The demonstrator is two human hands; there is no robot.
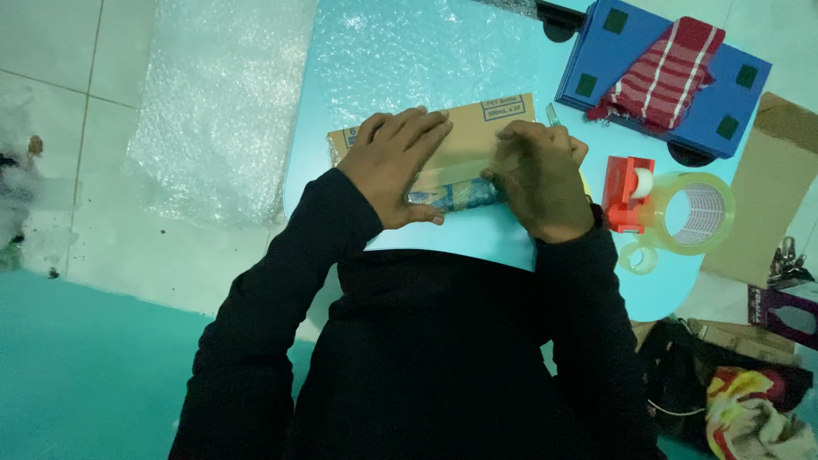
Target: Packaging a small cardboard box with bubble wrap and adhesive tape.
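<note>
Both hands are pressing down on a flat piece of brown cardboard (452,140) that is lying on the light blue tabletop (477,247), close to the edge nearest the person. The cardboard's long axis is running left to right across the table, parallel to that near edge, so each hand is covering one end of it.

The left hand (396,162) is lying flat and spread, palm down, fingers pointing toward the cardboard's right end; it is not closed around anything, only holding the sheet down. The right hand (538,175) is curled over the right end, its fingers bent against the cardboard. A thin greenish tool (552,114) is sticking up from behind its knuckles, and I cannot tell whether the hand is gripping it.

Between the two hands, at the cardboard's near edge, a small bluish wrapped thing (456,196) is showing, touching both thumbs; what it is cannot be made out.

A sheet of bubble wrap (400,51) is lying under the far side of the cardboard and hanging off the table's left edge. A red tape dispenser with a clear roll (665,209) is sitting just beside the right hand, near the table's right edge. A blue box (656,77) with a red striped cloth (665,72) on it is resting at the far right corner.
</note>
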